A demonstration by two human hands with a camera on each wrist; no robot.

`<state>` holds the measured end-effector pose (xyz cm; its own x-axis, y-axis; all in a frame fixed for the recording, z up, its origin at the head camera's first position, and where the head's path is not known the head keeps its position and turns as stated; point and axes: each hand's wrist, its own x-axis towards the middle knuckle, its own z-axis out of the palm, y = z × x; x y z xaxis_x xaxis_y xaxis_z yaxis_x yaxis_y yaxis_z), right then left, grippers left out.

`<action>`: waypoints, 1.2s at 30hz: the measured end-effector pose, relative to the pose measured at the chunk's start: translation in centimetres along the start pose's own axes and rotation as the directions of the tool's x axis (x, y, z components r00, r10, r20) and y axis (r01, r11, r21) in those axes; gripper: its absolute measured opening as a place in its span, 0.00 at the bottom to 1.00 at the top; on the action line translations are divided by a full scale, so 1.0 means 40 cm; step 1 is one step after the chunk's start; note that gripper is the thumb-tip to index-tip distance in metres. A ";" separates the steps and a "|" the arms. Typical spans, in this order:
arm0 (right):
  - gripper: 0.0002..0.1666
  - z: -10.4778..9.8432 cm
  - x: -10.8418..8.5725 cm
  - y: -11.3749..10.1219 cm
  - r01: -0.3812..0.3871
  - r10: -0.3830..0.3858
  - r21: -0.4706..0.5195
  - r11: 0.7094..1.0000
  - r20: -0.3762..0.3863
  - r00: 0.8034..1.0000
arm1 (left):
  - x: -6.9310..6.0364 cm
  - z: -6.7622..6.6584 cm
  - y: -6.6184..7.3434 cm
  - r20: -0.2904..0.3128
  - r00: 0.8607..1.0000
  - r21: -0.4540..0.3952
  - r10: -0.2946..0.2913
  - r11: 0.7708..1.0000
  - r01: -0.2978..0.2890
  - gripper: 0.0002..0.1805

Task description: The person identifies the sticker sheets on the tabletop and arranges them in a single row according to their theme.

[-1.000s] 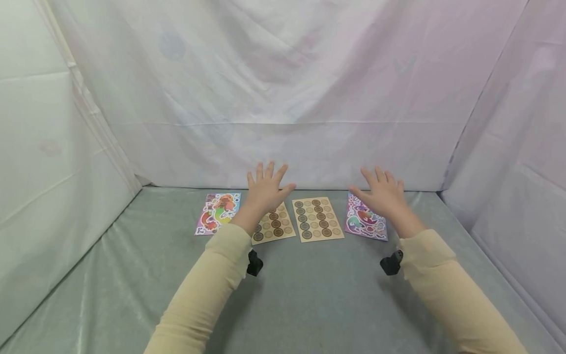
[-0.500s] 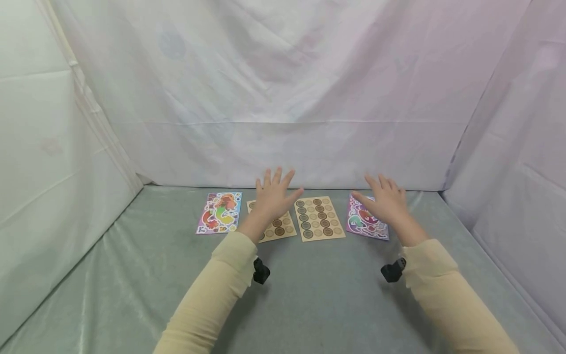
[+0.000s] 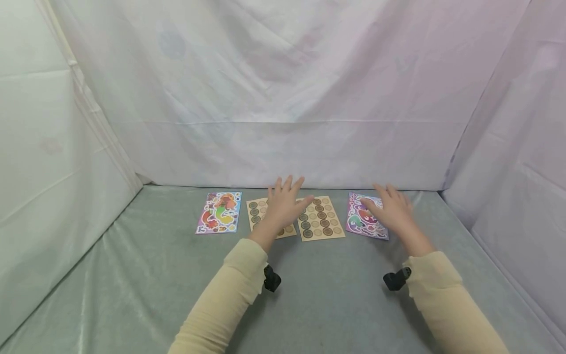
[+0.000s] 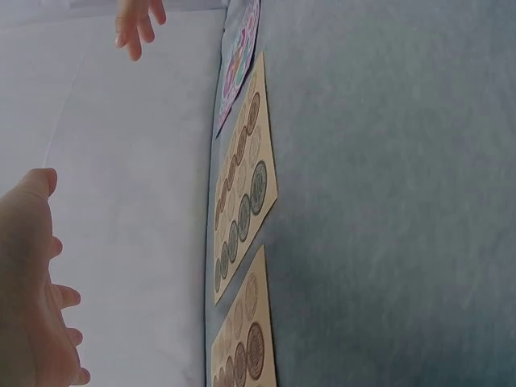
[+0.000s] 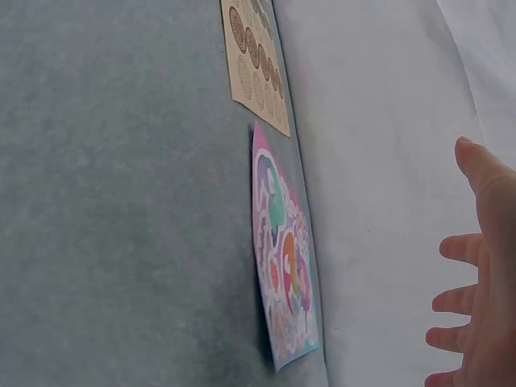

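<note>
Four sheets lie in a row on the grey cloth: a colourful sticker sheet (image 3: 219, 213) at the left, two tan sheets with round stickers, the left one (image 3: 257, 212) and the right one (image 3: 322, 220), and a purple sticker sheet (image 3: 366, 217) at the right. My left hand (image 3: 283, 207), fingers spread, hovers over the left tan sheet and hides part of it. Above the purple sheet's right side hangs my right hand (image 3: 393, 212), fingers extended. In both wrist views the hands (image 4: 36, 282) (image 5: 488, 266) are raised off the cloth, holding nothing.
The grey cloth (image 3: 323, 295) covers the surface. A white curtain (image 3: 283, 98) stands behind the sheets, with more white fabric at the left (image 3: 40, 172) and right (image 3: 522, 172). A black device sits at each wrist.
My left hand has moved to the right and toward me, uncovering the colourful sheet. My right hand has come slightly toward me and to the right. Both hands remain empty.
</note>
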<state>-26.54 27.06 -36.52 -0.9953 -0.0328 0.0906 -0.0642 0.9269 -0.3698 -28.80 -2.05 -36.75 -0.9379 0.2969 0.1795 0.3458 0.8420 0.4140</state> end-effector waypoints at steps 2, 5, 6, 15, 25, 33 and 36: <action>0.54 0.006 -0.003 0.010 -0.005 0.005 0.013 1.000 0.001 1.000 | 0.000 0.010 0.006 -0.005 1.000 -0.017 0.007 1.000 -0.007 0.39; 0.52 0.014 -0.007 0.022 -0.003 0.003 0.034 0.999 -0.011 1.000 | 0.000 0.025 0.015 -0.010 1.000 -0.038 0.017 0.999 -0.017 0.40; 0.52 0.016 -0.008 0.026 -0.004 0.004 0.037 0.999 -0.016 1.000 | 0.000 0.031 0.018 -0.012 1.000 -0.049 0.019 0.999 -0.020 0.40; 0.52 0.036 -0.019 0.050 -0.035 0.038 0.066 0.997 -0.048 0.998 | 0.007 0.077 0.052 -0.023 0.999 -0.088 0.031 0.996 -0.033 0.39; 0.52 0.048 -0.035 0.074 -0.061 0.071 0.136 0.989 -0.073 0.995 | 0.011 0.117 0.090 -0.020 0.999 -0.188 0.034 0.982 -0.037 0.39; 0.46 0.057 -0.045 0.089 -0.060 0.082 0.215 0.975 -0.095 0.992 | 0.018 0.153 0.112 -0.038 0.998 -0.201 0.054 0.978 -0.061 0.39; 0.45 0.059 -0.047 0.096 -0.066 0.093 0.260 0.963 -0.095 0.991 | 0.021 0.173 0.116 -0.041 0.998 -0.222 0.045 0.974 -0.053 0.39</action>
<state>-25.07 29.80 -40.28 -0.9857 0.0895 0.1427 -0.0148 0.7981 -0.6024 -28.17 5.23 -40.83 -0.9195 0.3157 0.2341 0.3924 0.7038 0.5922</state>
